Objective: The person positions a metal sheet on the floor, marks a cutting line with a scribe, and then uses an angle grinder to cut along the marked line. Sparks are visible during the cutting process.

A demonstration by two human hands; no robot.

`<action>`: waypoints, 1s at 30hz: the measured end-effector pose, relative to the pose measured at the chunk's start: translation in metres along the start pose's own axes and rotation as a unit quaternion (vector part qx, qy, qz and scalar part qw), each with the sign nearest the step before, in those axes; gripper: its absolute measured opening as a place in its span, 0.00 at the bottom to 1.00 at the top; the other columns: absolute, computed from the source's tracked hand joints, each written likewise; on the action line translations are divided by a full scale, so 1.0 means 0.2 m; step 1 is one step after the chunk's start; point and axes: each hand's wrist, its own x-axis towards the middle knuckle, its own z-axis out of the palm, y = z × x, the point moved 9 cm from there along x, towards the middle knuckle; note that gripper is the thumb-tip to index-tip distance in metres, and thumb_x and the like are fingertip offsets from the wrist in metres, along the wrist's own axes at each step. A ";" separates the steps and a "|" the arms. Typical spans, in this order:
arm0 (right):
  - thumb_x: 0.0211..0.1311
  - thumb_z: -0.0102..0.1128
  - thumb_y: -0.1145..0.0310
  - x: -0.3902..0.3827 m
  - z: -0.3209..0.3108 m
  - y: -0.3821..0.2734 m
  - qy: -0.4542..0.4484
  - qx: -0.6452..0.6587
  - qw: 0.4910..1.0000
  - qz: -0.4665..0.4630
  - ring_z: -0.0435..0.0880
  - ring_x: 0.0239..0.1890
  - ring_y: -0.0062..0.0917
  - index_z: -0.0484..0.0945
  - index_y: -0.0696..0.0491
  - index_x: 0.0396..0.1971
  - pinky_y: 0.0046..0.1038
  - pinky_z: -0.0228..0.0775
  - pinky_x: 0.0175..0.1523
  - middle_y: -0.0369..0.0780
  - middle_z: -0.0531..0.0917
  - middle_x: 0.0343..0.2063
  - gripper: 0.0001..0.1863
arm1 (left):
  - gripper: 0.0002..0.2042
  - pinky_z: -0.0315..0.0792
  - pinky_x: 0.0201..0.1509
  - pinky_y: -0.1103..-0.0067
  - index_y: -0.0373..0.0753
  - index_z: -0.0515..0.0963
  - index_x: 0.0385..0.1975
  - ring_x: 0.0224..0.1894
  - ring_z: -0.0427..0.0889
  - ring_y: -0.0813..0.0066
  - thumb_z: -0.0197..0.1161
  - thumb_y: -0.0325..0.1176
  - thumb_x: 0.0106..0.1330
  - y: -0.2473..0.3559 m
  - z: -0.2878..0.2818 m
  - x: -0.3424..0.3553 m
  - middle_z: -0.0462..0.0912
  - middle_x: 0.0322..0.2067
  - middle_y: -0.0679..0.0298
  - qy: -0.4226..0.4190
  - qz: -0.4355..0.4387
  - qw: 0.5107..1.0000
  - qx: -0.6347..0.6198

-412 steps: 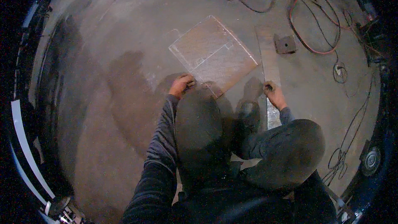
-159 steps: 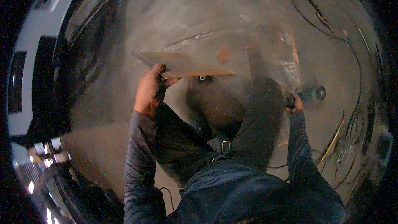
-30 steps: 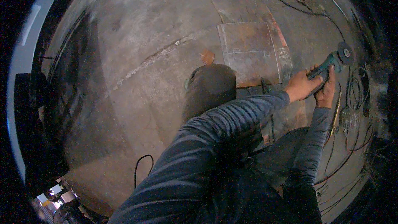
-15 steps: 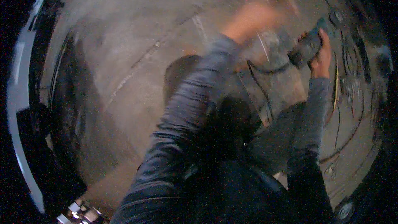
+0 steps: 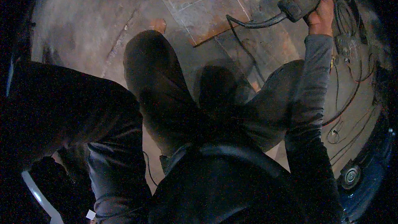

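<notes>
My right hand (image 5: 318,18) grips the dark teal angle grinder (image 5: 300,1) at the upper right, with its thick cord (image 5: 265,24) looping down to the floor between my legs. A rust-mottled metal plate (image 5: 202,10) with pale scribed lines lies on the floor left of the grinder. A small rusty scrap (image 5: 159,24) lies beside my left knee. My left arm (image 5: 114,99) is raised and bent at the left side; its hand is out of view.
Coiled cables and hoses (image 5: 346,79) lie along the right side, with a metal fitting (image 5: 344,45) among them. A dark object with a round metal disc (image 5: 351,177) is at the lower right. A cracked line crosses the concrete floor (image 5: 95,45) at upper left.
My left hand has left the grinder, moved up across the view and gone out of sight. My right hand still holds the grinder, now higher in the picture.
</notes>
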 end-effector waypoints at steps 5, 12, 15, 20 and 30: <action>0.66 0.56 0.53 -0.07 -0.06 0.03 -0.001 0.001 1.000 0.002 0.84 0.49 0.48 0.72 0.67 0.51 0.48 0.75 0.60 0.57 0.83 0.46 0.29 | 0.12 0.78 0.45 0.68 0.38 0.82 0.40 0.39 0.84 0.59 0.59 0.40 0.69 0.13 0.09 -0.08 0.85 0.35 0.56 -0.035 0.014 0.999 -0.010; 0.64 0.59 0.53 -0.08 -0.08 0.01 -0.025 0.062 0.998 0.000 0.84 0.46 0.46 0.72 0.65 0.50 0.46 0.76 0.57 0.53 0.82 0.43 0.28 | 0.10 0.77 0.46 0.69 0.37 0.82 0.41 0.40 0.83 0.63 0.61 0.37 0.68 0.48 0.17 -0.12 0.84 0.36 0.57 -0.114 0.071 0.989 -0.063; 0.64 0.60 0.54 -0.15 -0.02 0.00 0.009 0.052 0.998 -0.035 0.84 0.45 0.46 0.72 0.64 0.49 0.46 0.77 0.56 0.52 0.82 0.42 0.27 | 0.10 0.77 0.47 0.69 0.37 0.81 0.41 0.41 0.83 0.64 0.62 0.35 0.67 0.63 0.19 -0.16 0.84 0.37 0.57 -0.148 0.091 0.982 -0.082; 0.64 0.60 0.54 -0.20 -0.01 -0.05 0.053 0.035 0.997 -0.048 0.84 0.43 0.43 0.72 0.61 0.48 0.46 0.78 0.53 0.50 0.82 0.40 0.25 | 0.09 0.76 0.48 0.70 0.36 0.81 0.42 0.41 0.83 0.67 0.64 0.33 0.66 0.83 0.26 -0.23 0.84 0.37 0.58 -0.214 0.113 0.960 -0.144; 0.62 0.61 0.47 -0.19 -0.02 0.00 0.043 0.054 0.997 0.037 0.85 0.39 0.39 0.78 0.59 0.41 0.42 0.78 0.49 0.47 0.85 0.34 0.26 | 0.09 0.74 0.43 0.74 0.36 0.80 0.42 0.40 0.83 0.70 0.67 0.32 0.65 1.00 0.45 -0.47 0.85 0.37 0.59 -0.260 0.150 0.916 -0.266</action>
